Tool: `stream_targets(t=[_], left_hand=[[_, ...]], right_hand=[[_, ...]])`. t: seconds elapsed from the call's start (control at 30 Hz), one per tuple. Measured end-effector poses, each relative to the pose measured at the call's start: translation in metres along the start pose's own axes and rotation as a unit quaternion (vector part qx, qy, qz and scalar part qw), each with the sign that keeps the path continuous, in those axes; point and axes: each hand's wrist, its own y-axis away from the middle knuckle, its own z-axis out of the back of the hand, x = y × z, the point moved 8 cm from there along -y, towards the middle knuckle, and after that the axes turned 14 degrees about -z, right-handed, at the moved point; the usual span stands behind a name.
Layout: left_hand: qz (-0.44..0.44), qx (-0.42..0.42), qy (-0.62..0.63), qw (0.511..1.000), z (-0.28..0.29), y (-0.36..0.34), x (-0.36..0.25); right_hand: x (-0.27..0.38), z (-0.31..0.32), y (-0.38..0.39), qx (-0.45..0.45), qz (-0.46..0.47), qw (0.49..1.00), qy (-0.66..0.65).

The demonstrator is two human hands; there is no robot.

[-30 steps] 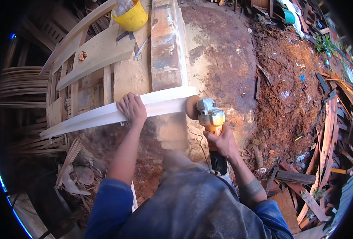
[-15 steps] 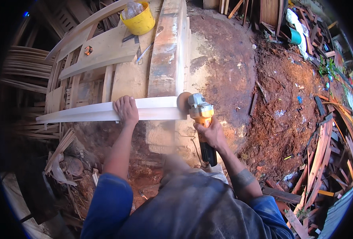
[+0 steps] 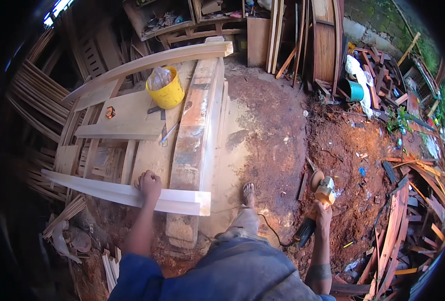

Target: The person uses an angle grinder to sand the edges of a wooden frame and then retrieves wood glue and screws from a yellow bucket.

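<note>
A long, pale, grooved timber piece (image 3: 107,194) lies crosswise over the near end of the wooden workbench (image 3: 190,148), its cut end facing right. My left hand (image 3: 150,185) is closed over its far edge, fingers curled and partly hidden. Off to the right, well apart from the timber, my right hand (image 3: 323,214) grips an angle grinder (image 3: 326,191) with a yellow and grey head and a black rear body. The grinder's round brown disc (image 3: 316,180) points away from me, over the dirt floor. A dark cord trails from its rear toward my legs.
On the bench stand a yellow bucket (image 3: 166,95) with a clear plastic bag, a small orange-and-black object (image 3: 110,112) and a flat board (image 3: 119,131). Another long beam (image 3: 152,62) spans the far end. Scrap wood (image 3: 395,220) heaps at right; my sandalled foot (image 3: 249,189) is beside the bench.
The grinder has come away from the timber's right end and swung right in my right hand. My left hand stays on the timber. The view has shifted, showing more of the far side.
</note>
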Motion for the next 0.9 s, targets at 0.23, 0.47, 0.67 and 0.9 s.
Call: stream_targets(t=[0.23, 0.47, 0.67, 0.9], left_hand=[[-0.287, -0.094, 0.254, 0.919, -0.031, -0.191, -0.225], [-0.246, -0.181, 0.222, 0.926, -0.062, -0.490, -0.329], [-0.350, -0.329, 0.332, 0.812, 0.017, -0.469, -0.381], [0.257, -0.372, 0.070, 0.889, 0.087, -0.314, -0.028]], right_hand=[[0.078, -0.078, -0.119, 0.013, 0.007, 0.999, 0.038], [0.183, -0.219, -0.232, 0.076, -0.014, 0.991, 0.108], [0.215, -0.236, -0.289, 0.070, -0.045, 0.992, 0.093], [0.223, -0.186, -0.353, 0.053, -0.055, 0.985, 0.157]])
